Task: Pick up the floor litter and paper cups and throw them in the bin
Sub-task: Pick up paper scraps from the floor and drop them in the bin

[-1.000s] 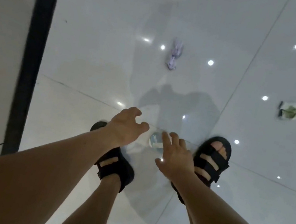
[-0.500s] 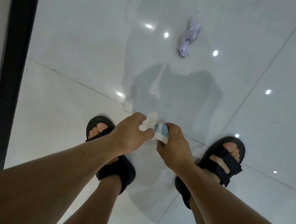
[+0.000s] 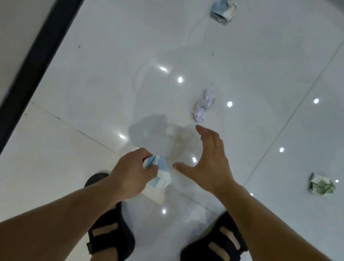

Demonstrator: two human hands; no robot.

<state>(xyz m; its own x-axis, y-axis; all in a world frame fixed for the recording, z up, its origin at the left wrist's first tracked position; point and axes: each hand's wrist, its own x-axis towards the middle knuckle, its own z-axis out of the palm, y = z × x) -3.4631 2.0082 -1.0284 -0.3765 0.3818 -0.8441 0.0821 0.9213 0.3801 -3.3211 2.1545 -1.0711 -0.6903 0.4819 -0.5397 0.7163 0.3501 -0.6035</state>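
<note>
My left hand (image 3: 132,171) grips a crushed blue-and-white paper cup (image 3: 160,174) above the glossy white floor, just ahead of my feet. To its right my right hand (image 3: 209,158) is spread wide, fingers straight, holding nothing. A crumpled pale lilac paper (image 3: 203,107) lies on the tiles just beyond my right fingertips. Farther off lies a second crushed blue-and-white cup (image 3: 223,10). A crumpled green-and-white paper (image 3: 320,185) rests on the floor at the right. No bin is in view.
A dark strip (image 3: 30,69) runs diagonally along the left, with a pale wall surface beyond it. My two feet in black sandals (image 3: 110,237) stand at the bottom of the view. Ceiling lights reflect off the white tiles (image 3: 265,66).
The cup went from my right hand's pinch into my left hand's grip. My right hand let go and spread open toward the lilac paper. The view tilted up, showing a second cup.
</note>
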